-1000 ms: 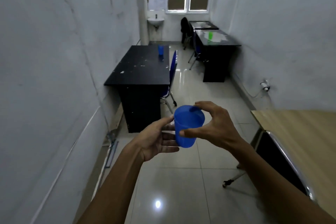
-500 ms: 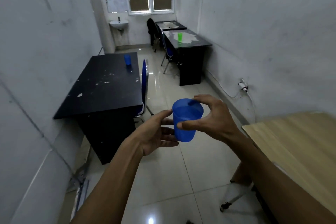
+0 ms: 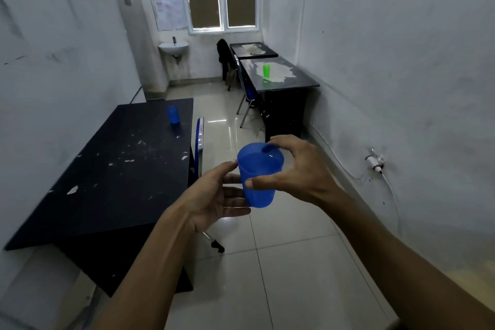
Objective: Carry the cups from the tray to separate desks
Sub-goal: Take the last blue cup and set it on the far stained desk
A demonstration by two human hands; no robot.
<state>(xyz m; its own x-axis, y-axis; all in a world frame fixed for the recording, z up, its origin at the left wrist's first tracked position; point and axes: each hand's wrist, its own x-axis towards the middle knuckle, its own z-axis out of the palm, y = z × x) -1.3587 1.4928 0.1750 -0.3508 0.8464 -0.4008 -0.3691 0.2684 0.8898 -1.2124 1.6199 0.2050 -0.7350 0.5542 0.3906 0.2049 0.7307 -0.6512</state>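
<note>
I hold a blue plastic cup (image 3: 259,177) upright in front of me, over the tiled floor. My right hand (image 3: 297,169) grips its rim and side with thumb and fingers. My left hand (image 3: 217,195) cups it from the left, fingertips touching its wall. A second blue cup (image 3: 173,114) stands on the black desk (image 3: 117,169) at my left. A green cup (image 3: 266,70) stands on the black desk (image 3: 292,79) along the right wall. No tray is in view.
A blue chair (image 3: 199,142) is tucked against the left desk, another chair (image 3: 245,88) by the right desk. A third desk (image 3: 253,50), a sink (image 3: 173,47) and a window lie at the far end. A wooden desk corner (image 3: 471,281) shows lower right.
The view has advanced down the room and swung left; the left desk looms closer and the wooden desk has slid to the lower right. Both hands keep the blue cup.
</note>
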